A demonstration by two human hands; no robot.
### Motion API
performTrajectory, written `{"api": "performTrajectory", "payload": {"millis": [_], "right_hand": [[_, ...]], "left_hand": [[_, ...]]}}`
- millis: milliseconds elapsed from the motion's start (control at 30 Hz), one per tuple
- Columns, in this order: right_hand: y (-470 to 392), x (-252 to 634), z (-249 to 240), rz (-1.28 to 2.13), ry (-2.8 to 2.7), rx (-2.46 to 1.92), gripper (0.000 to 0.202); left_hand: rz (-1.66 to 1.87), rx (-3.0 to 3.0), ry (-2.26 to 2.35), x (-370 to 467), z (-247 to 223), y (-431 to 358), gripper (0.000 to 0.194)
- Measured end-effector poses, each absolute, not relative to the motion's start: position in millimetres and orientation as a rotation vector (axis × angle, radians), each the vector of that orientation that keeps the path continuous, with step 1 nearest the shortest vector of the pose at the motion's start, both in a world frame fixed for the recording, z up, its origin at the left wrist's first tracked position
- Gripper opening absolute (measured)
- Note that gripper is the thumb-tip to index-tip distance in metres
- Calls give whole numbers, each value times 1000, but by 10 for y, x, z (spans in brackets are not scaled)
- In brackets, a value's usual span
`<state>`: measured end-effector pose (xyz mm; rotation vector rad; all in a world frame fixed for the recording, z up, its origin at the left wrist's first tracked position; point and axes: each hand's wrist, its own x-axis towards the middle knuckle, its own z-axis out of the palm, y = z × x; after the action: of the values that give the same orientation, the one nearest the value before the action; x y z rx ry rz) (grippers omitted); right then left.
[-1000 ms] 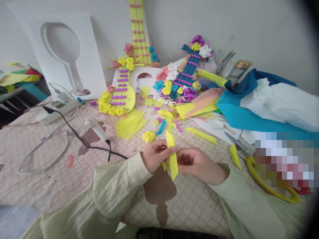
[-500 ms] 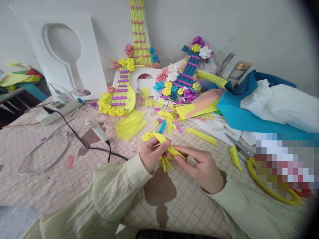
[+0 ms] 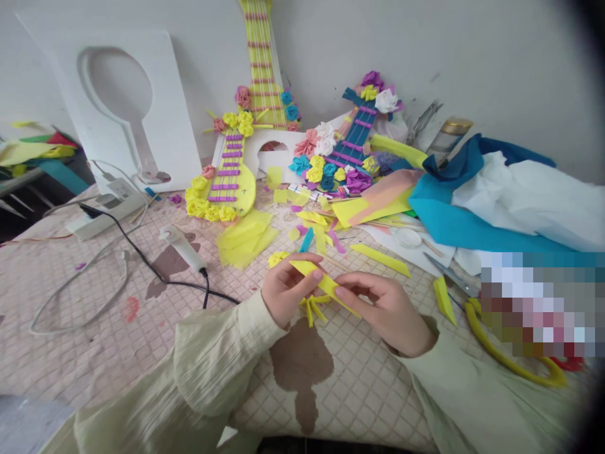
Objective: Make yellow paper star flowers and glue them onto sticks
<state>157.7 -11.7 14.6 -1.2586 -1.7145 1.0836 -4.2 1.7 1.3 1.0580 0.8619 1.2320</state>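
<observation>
Apparently for control, left grip [image 3: 289, 291] and right grip [image 3: 390, 309] pinch the yellow strip [image 3: 327, 284] — spaced along its length.

Craft workspace with flower-trimmed model guitars [image 3: 246, 188]

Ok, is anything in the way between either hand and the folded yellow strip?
Nothing visible is. The left thumb and the right thumb both rest directly on the yellow strip, from the left hand and right hand. Narrow yellow pieces show below it, not between.
</observation>
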Motion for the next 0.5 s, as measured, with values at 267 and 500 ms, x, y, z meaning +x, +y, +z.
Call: {"api": "performTrajectory", "payload": {"millis": [267, 500], "right_hand": [[-110, 1615, 157, 926, -1855, -1254, 23], [178, 2047, 192, 342, -1859, -1491, 17]], "left_hand": [[1209, 1117, 891, -74, 9, 33, 16], [1321, 1254, 931, -130, 74, 58, 18]]}}
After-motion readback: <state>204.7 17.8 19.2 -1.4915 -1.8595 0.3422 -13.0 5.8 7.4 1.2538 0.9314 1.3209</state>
